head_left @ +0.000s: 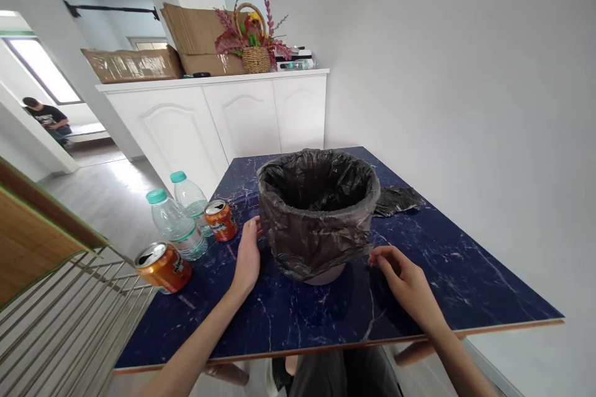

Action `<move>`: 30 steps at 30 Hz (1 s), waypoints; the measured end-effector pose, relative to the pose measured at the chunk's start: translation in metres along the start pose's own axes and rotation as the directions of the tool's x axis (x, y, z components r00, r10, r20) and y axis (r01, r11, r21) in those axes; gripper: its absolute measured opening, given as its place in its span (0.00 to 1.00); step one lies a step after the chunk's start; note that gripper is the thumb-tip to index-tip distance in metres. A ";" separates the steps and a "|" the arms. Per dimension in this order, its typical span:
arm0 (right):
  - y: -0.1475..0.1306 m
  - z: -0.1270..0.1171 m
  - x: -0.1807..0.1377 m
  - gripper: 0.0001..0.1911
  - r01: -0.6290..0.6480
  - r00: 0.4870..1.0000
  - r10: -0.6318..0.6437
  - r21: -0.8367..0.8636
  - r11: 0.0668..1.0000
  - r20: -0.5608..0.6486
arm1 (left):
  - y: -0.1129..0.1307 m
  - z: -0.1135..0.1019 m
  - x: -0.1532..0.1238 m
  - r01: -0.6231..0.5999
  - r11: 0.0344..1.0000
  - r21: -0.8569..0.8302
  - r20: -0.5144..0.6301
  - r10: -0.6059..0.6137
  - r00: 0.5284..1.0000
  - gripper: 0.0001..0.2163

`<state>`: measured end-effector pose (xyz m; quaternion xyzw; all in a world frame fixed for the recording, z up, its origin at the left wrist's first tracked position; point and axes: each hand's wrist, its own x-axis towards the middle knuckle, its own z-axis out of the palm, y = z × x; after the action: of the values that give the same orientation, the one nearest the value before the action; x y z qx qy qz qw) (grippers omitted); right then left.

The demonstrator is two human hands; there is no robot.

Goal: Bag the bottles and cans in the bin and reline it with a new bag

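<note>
A bin lined with a black trash bag [316, 236] stands upright in the middle of the blue marble-patterned table [442, 279]. The bag is folded over the rim and hangs down the outside, leaving a bit of the grey bin [326, 276] showing at the bottom. My left hand [248, 254] is beside the bin's left side, fingers stretched out and partly hidden by it. At the lower right, my right hand [401, 276] has its fingers pinched together at the bag's loose lower edge.
Two orange soda cans [164, 268] and two clear bottles with teal caps [179, 226] stand at the table's left edge. Behind the bin on the right lies a crumpled black bag [398, 201]. A metal rack [69, 322] is at left; a white cabinet [172, 130] stands beyond. A person [49, 118] sits far left.
</note>
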<state>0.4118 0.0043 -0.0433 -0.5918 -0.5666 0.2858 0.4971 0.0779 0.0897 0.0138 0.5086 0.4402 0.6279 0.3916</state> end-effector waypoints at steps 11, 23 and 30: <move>0.006 0.002 -0.001 0.18 0.058 0.998 -0.057 -0.024 0.998 0.019 | 0.152 -0.058 -0.003 -0.340 0.640 0.689 0.034 0.440 0.897 0.14; -0.007 0.003 -0.002 0.20 0.064 0.998 -0.064 0.003 0.998 0.012 | 0.202 -0.123 0.166 -0.037 0.043 0.998 0.036 0.019 0.999 0.26; -0.011 0.003 -0.002 0.19 0.067 0.997 -0.067 -0.003 0.998 0.027 | 0.194 -0.121 0.175 -0.050 0.014 0.999 0.051 -0.079 0.996 0.28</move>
<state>0.4044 0.0018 -0.0344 -0.5696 -0.5934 0.2758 0.4974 -0.0799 0.1756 0.2386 0.6606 0.7408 0.1098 -0.0522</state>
